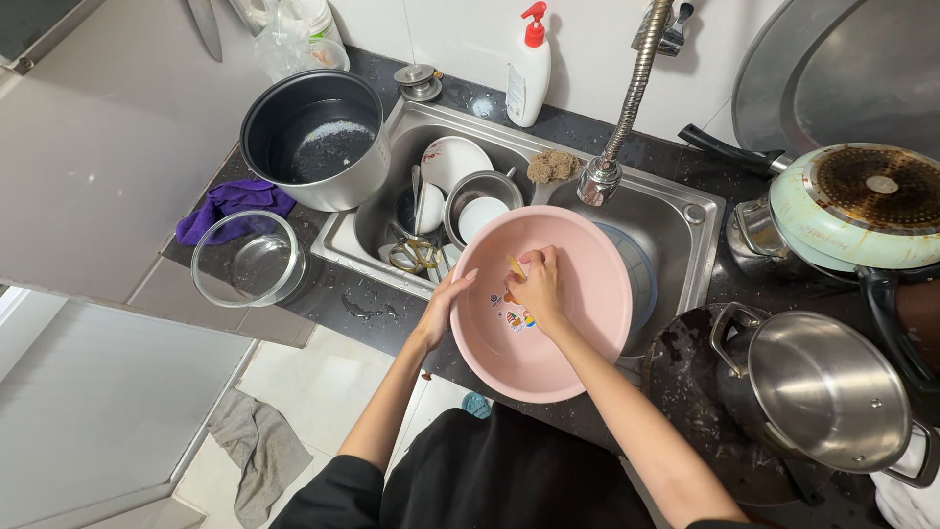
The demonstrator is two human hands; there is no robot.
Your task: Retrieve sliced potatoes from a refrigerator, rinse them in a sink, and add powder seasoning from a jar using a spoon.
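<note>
Pink basin (578, 333) sits tilted over the near edge of the steel sink (676, 211), below the faucet (599, 181). Left hand (443, 309) clamps the basin's left rim, fingers curled over the edge; right hand (539, 286) is inside, fingers closed on a small yellowish scrubber (515, 266) pressed to the inner wall (exact kind unclear). Far left in the sink: 2 bowls (470, 191); a black pot (318, 137) stands on the left counter, a steel pot (827, 392) on the right.
</note>
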